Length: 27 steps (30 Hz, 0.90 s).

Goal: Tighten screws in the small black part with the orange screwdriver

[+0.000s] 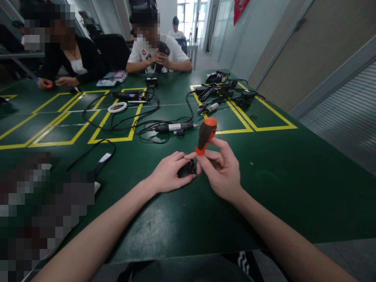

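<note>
In the head view my right hand (225, 168) grips a screwdriver (207, 134) near the lower end of its handle, with the thumb and fingers closed on it. The handle is dark with orange ends and points upward, slightly tilted. Its shaft is hidden behind my fingers. On the green table top, a small black cylindrical part (190, 166) stands between the thumb and fingers of my left hand (170, 172), which curl round it and steady it. Whether the screwdriver's tip touches the part cannot be seen.
Beyond my hands lie a grey and black electric screwdriver (173, 127), a white tape roll (117, 107), and tangled black cables with tools (217, 92) on the green table (279, 188). Yellow tape marks rectangles. Two people sit across, one holding a black object (161, 56). Blurred items lie left.
</note>
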{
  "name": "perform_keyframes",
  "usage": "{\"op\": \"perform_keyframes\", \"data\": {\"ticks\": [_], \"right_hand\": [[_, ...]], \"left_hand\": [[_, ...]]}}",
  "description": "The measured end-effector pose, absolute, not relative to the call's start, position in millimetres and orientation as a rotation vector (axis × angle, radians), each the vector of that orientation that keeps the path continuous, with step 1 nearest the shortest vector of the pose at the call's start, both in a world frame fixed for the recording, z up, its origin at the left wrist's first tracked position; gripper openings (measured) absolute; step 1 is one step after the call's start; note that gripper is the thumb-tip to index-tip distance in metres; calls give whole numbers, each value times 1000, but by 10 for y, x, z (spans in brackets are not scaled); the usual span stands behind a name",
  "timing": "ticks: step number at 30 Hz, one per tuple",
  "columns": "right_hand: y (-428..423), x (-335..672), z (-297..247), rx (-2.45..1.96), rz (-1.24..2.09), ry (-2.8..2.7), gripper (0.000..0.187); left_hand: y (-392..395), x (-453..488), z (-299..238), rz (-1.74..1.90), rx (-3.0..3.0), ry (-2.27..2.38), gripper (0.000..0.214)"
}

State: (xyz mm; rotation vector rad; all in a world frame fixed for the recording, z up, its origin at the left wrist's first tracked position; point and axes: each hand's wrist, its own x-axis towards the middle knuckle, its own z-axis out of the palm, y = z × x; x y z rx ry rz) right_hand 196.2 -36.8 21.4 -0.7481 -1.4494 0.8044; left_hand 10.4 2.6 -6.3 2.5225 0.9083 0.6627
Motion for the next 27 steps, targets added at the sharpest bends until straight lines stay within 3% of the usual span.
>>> {"op": "perform_keyframes", "data": {"ticks": [6, 15, 21, 27], "right_hand": [[-353, 1971, 173, -796, 824, -1438, 38], [-360, 1966, 249, -855, 870, -1354, 26], [-350, 1992, 271, -853, 816, -1425, 8], [-344, 1981, 275, -826, 885, -1414, 12]], "left_hand": [[16, 111, -36, 647, 2554, 945, 30], [27, 123, -37, 644, 2555, 951, 23], [19, 124, -24, 638, 2549, 956, 23], [29, 126, -48, 658, 2545, 938, 18]]}}
